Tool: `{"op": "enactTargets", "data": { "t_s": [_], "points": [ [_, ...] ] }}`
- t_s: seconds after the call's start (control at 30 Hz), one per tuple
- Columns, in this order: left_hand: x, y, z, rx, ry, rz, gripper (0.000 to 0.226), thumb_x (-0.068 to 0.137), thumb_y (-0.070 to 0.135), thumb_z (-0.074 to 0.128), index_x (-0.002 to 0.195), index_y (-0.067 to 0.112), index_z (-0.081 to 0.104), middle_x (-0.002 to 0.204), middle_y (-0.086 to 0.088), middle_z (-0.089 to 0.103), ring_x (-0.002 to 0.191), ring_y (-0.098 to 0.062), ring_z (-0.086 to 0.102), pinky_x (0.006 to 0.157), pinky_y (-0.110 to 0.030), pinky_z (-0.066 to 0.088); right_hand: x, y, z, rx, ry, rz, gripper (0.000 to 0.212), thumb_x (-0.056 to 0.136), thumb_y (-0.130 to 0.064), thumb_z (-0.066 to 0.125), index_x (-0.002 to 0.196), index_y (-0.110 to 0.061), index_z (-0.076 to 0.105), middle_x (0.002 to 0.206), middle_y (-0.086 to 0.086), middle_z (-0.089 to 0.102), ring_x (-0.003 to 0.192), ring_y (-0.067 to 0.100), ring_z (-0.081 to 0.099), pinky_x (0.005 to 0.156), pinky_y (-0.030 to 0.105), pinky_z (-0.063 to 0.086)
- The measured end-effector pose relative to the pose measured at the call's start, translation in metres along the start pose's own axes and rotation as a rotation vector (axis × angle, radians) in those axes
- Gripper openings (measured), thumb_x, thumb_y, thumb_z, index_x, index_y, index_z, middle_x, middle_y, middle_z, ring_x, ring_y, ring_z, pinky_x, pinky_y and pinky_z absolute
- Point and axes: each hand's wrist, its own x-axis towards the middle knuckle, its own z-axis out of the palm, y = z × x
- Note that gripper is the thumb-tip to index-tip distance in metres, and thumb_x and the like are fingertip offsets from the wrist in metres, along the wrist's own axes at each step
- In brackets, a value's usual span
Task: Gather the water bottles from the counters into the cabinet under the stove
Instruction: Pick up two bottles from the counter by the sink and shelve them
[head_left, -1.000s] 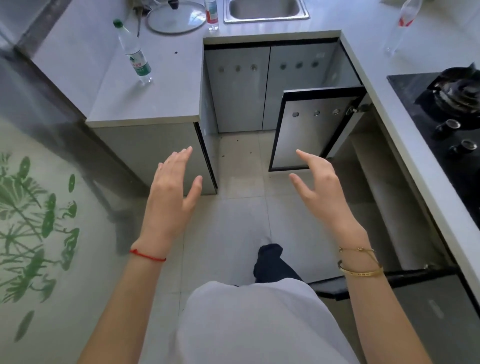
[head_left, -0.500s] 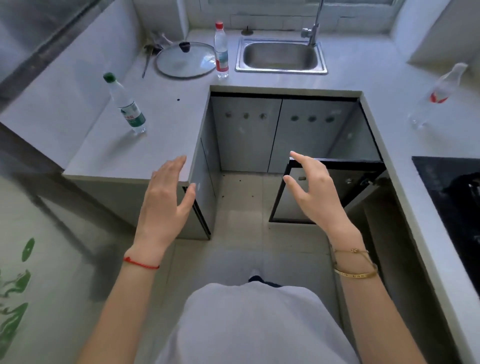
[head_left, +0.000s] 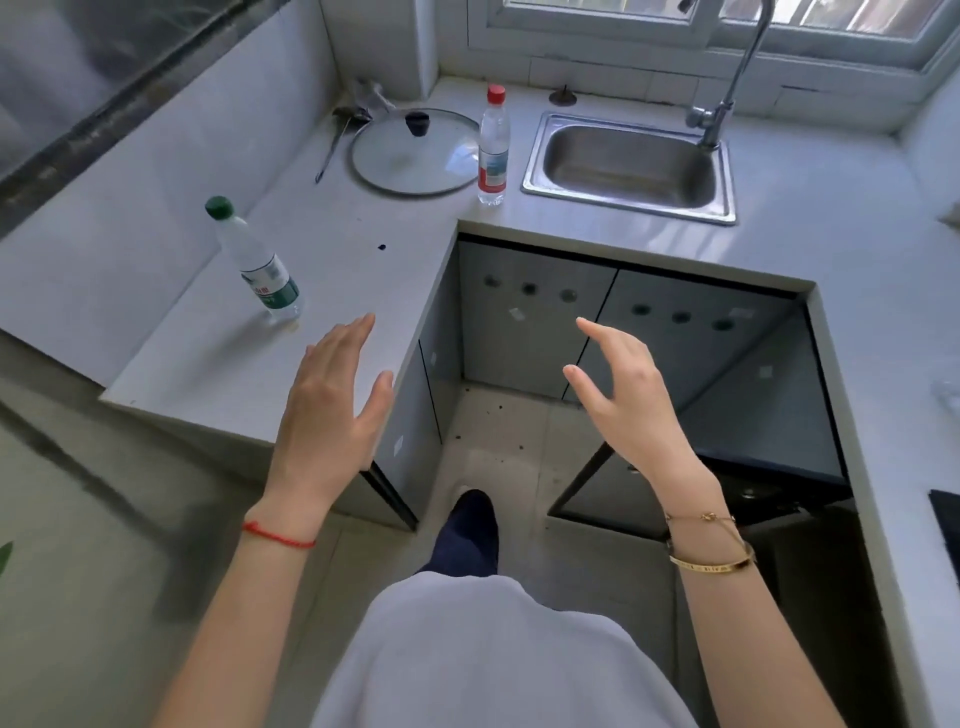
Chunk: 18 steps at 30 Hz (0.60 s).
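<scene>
A green-capped water bottle stands on the left counter. A red-capped water bottle stands on the back counter between a glass pot lid and the sink. My left hand hovers open over the left counter's near corner, a short way right of and nearer than the green-capped bottle. My right hand is open in the air over the floor gap, holding nothing. The open cabinet door under the right counter shows at the right. Only a corner of the stove is in view.
A glass pot lid and utensils lie in the back left corner. The steel sink with its tap sits under the window. Closed cabinet doors line the back. A foot is on the tiled floor.
The view has tilted up and moved toward the counters, so the sink and window now show. The bottle on the right counter has left the view. Both hands stay open and raised.
</scene>
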Motion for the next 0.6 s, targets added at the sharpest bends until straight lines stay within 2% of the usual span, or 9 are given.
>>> {"op": "enactTargets", "data": {
  "t_s": [0.1,0.33,0.6],
  "points": [
    [0.041,-0.009,0.010,0.011,0.004,-0.031,0.054,0.099,0.028,0.049,0.149,0.020,0.032,0.153,-0.001,0.039,0.144,-0.017,0.029,0.118,-0.049,0.028,0.049,0.007,0.009,-0.005,-0.023,-0.002,0.051,0.096,-0.031,0.056,0.143,-0.021,0.041,0.140,-0.005,0.050,0.136,0.008,0.035,0.110,0.023,0.027],
    [0.124,-0.025,0.018,0.011,0.011,-0.108,0.055,0.099,0.032,0.048,0.150,0.025,0.029,0.155,0.001,0.035,0.146,-0.018,0.027,0.118,-0.049,0.029,0.155,0.004,0.025,-0.012,-0.075,-0.024,0.050,0.097,-0.033,0.054,0.144,-0.026,0.038,0.141,-0.008,0.048,0.136,0.008,0.034,0.114,0.031,0.031],
    [0.169,-0.040,0.018,0.023,0.013,-0.163,0.056,0.097,0.032,0.048,0.150,0.023,0.031,0.155,-0.001,0.037,0.147,-0.020,0.027,0.118,-0.045,0.031,0.221,-0.004,0.048,0.009,-0.141,-0.066,0.051,0.097,-0.035,0.054,0.144,-0.028,0.038,0.144,-0.008,0.046,0.139,0.008,0.032,0.115,0.031,0.029]
  ]
}}
